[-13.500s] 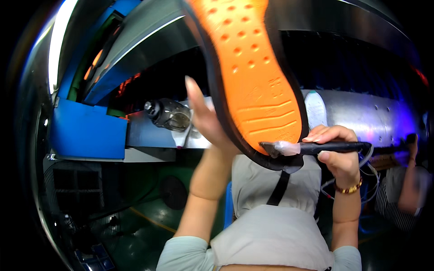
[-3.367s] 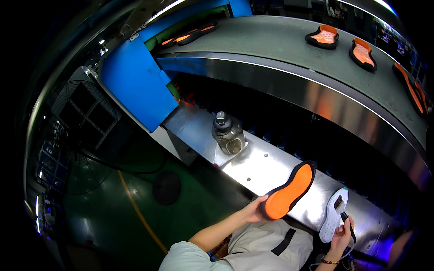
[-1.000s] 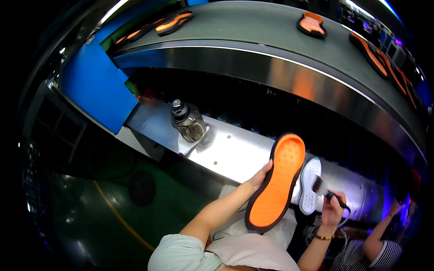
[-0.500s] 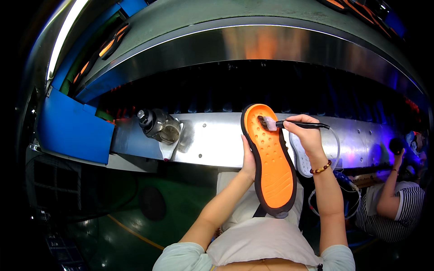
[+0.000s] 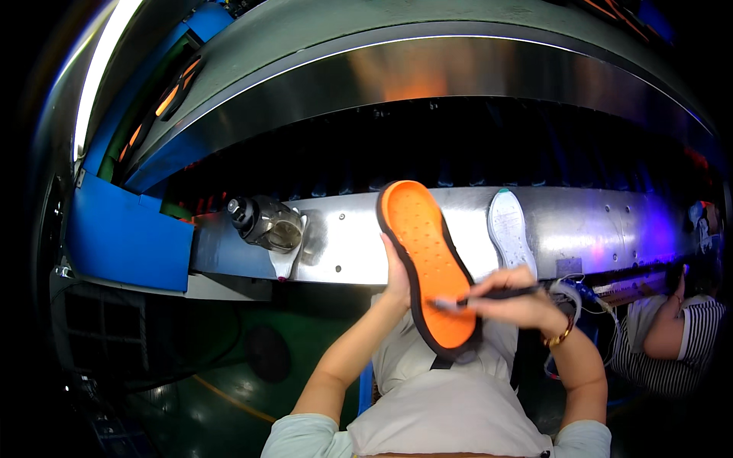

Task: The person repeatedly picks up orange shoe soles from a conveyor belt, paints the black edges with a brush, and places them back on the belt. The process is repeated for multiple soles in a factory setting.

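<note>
My left hand (image 5: 396, 278) grips a shoe sole (image 5: 424, 248) by its left edge. The sole has an orange dimpled inner face, turned up toward me, and a dark rim; its far end tilts to the left. My right hand (image 5: 523, 304), somewhat smeared by motion, is closed around the black handle of a brush (image 5: 449, 304). Its blurred bristles are at the orange face near the sole's close end. Beyond my right hand, a white sole (image 5: 508, 221) lies on the metal shelf, partly hidden by that hand.
A dark see-through bottle (image 5: 267, 224) stands at left on the metal shelf (image 5: 355, 237). Farther back, a green conveyor belt (image 5: 290, 37) carries orange and black soles (image 5: 180, 90) at its left. Cords (image 5: 569, 291) hang at right, near a seated co-worker (image 5: 672, 336) in stripes.
The brush has moved from the sole's far end down to its close end. The sole has shifted left, and more of the white sole shows.
</note>
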{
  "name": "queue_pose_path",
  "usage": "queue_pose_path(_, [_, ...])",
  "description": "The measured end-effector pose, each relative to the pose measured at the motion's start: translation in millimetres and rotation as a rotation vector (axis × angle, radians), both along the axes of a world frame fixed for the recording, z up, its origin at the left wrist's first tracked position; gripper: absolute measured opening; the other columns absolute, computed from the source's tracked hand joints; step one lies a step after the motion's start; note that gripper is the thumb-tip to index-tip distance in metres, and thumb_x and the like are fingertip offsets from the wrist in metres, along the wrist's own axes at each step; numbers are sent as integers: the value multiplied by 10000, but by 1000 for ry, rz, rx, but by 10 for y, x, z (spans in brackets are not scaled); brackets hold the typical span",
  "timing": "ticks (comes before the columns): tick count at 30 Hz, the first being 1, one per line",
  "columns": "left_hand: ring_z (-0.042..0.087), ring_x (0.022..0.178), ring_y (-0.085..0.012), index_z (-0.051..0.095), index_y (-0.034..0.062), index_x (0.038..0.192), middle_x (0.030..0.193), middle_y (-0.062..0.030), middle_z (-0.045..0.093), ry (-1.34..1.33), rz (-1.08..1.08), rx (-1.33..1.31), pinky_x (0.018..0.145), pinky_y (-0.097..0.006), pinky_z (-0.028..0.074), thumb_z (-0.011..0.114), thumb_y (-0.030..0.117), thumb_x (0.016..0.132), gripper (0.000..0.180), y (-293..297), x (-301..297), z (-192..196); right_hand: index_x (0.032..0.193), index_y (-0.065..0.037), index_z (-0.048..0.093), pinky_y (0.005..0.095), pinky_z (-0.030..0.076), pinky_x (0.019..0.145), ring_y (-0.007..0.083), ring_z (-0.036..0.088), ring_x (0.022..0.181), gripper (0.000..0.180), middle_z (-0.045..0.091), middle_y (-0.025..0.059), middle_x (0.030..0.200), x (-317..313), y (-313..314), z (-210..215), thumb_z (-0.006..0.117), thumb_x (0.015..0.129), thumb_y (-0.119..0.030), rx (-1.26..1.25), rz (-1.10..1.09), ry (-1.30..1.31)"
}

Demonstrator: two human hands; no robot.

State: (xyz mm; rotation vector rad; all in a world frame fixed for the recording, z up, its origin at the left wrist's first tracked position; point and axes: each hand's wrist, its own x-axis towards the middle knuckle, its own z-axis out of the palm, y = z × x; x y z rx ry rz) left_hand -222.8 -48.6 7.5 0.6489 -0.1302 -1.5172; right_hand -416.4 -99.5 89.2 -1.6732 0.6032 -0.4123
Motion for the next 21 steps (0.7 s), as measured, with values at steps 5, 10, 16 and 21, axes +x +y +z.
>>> queue_pose_path(5, [463,1089,-255,286,99,1280,1188,-135,441,-4,-192,-185,906,-378,395,56,709,760,834,-90,-399,281,823,24,634,182,478,578,90,595,640,102,637,83,755,255,-478,82,629,730,-19,46,-347,-276])
queue_pose_path(10, [429,1130,-255,251,119,1299,1247,-121,393,-152,-29,-48,961,-385,354,96,730,745,839,24,-340,332,810,6,646,208,470,671,101,602,719,134,647,95,772,102,-156,144,672,687,-38,90,27,-280])
queue_pose_path(16, [425,1115,-248,276,104,1283,1216,-126,411,17,-75,-109,955,-384,339,71,694,776,804,-23,-383,347,821,29,633,212,482,626,110,604,684,121,644,98,762,184,-337,-41,638,704,-1,75,-221,-307])
queue_pose_path(21, [470,1067,-253,303,89,1263,1180,-140,446,-28,1,-120,925,-388,381,86,725,750,845,-35,-256,254,795,21,637,207,475,635,119,610,674,120,644,107,745,80,-129,113,668,683,-11,145,55,-353])
